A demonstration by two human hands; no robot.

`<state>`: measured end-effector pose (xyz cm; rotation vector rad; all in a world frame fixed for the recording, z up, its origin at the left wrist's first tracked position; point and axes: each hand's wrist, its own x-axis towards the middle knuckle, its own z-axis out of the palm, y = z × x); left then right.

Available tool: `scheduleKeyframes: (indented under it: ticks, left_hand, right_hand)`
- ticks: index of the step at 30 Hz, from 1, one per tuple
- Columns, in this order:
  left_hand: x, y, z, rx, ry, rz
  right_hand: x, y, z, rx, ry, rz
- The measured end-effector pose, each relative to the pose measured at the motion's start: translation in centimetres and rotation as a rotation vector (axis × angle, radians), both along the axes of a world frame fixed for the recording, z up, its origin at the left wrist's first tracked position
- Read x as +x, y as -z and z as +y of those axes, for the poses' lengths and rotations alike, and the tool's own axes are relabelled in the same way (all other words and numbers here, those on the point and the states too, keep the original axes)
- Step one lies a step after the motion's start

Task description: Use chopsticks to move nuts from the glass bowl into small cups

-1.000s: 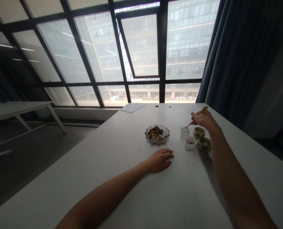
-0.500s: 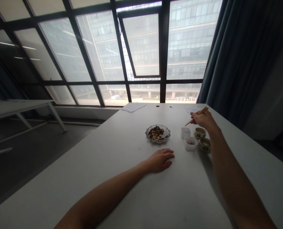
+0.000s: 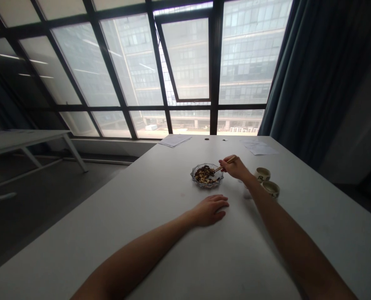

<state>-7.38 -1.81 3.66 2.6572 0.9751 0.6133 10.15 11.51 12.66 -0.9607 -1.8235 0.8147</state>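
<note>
My right hand [image 3: 233, 166] holds a pair of wooden chopsticks [image 3: 232, 159], their tips down among the mixed nuts or beans [image 3: 205, 173] in a clear glass bowl [image 3: 194, 181]. The pieces are pale and dark; their exact kind is too small to tell. Resting flat on the white table [image 3: 160, 196], my left hand [image 3: 210, 209] has its fingers spread, just in front of the bowl, and holds nothing. Small white containers [image 3: 247, 192] stand right of the bowl, mostly hidden behind my right forearm. Beside them are two beige cups [image 3: 271, 188] with dark characters.
Sheets of paper [image 3: 174, 140] lie at the table's far left edge, and more papers [image 3: 258, 147] at the far right. A second white table [image 3: 26, 139] stands to the left. Windows line the far wall, with a blue curtain [image 3: 293, 91] at right.
My right hand has moved left with the chopsticks, from above the white containers to the glass bowl. Its forearm now covers most of those containers. My left hand has stayed still.
</note>
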Motion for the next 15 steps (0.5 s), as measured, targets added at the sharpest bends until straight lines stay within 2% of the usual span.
scheduleKeyframes:
  ticks: [4,15]
  left_hand:
    - [0.0,0.0,0.0,-0.001,0.001,-0.003]
    - [0.0,0.1,0.1,-0.001,0.007,-0.008]
  right_hand:
    - [-0.2,1.3,0.5,0.047,-0.002,-0.066]
    - [-0.6,2.4,0.6,0.060,0.037,-0.085]
